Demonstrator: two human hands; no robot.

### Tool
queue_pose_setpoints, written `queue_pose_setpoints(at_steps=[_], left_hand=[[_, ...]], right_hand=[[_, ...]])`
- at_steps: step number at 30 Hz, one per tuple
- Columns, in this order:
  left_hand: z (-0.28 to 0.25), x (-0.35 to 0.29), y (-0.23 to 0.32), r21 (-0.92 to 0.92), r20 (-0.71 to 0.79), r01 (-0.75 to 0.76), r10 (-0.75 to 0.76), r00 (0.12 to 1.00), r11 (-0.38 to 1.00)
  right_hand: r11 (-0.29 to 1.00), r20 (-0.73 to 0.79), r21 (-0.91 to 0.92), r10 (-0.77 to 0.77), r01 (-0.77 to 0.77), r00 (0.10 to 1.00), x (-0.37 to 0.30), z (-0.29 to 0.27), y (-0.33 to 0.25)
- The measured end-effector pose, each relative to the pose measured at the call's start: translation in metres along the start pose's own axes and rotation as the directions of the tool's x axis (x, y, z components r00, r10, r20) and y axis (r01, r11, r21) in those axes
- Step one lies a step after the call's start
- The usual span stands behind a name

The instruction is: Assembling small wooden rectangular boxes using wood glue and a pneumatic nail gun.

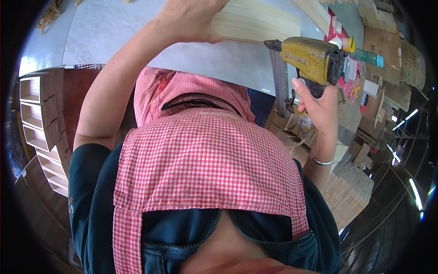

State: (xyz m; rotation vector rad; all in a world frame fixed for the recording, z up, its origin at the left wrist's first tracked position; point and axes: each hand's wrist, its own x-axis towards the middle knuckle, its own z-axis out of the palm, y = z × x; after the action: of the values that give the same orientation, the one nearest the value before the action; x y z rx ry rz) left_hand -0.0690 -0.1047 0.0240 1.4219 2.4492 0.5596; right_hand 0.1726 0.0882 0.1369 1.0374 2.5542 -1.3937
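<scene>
My right hand [317,102] is wrapped around the black grip of a yellow pneumatic nail gun [306,57], its long metal magazine on the side toward my body. The gun's nose is close to the near edge of a pale wooden board [255,23] on the table. At the top of the view, my left hand [194,20] grips the board's left part, thumb along the near edge. Its other fingers are partly cut off by the picture's edge.
A grey marbled tabletop [109,34] lies in front of me. Beyond the gun are a teal-capped bottle [369,58] and small items on pink cloth. Open wooden boxes [34,112] are stacked at left. Stacked wood [349,194] and cardboard [381,43] stand at right.
</scene>
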Motion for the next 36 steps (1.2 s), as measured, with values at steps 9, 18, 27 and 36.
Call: queue_pose_setpoints(at_steps=[9, 18, 27, 36], left_hand=[[-0.006, -0.001, 0.006, -0.045, -0.012, 0.013, -0.014, 1.000, 0.999], [-0.002, -0.034, -0.046, -0.307, 0.058, 0.038, -0.021, 0.998, 0.951], [0.000, -0.047, -0.054, -0.548, 0.084, 0.082, -0.043, 0.996, 0.833], [0.014, -0.047, -0.064, -0.649, -0.094, -0.091, 0.039, 0.995, 0.755]], right_hand=[[0.995, -0.034, 0.012, 0.103, -0.102, 0.994, -0.008, 0.011, 0.003], [0.999, -0.117, 0.021, 0.043, -0.041, 0.992, -0.016, 0.026, -0.014], [0.997, 0.052, -0.052, -0.058, 0.061, 0.997, -0.011, 0.048, -0.045], [0.970, 0.208, -0.054, -0.221, 0.236, 0.953, 0.000, 0.073, -0.055]])
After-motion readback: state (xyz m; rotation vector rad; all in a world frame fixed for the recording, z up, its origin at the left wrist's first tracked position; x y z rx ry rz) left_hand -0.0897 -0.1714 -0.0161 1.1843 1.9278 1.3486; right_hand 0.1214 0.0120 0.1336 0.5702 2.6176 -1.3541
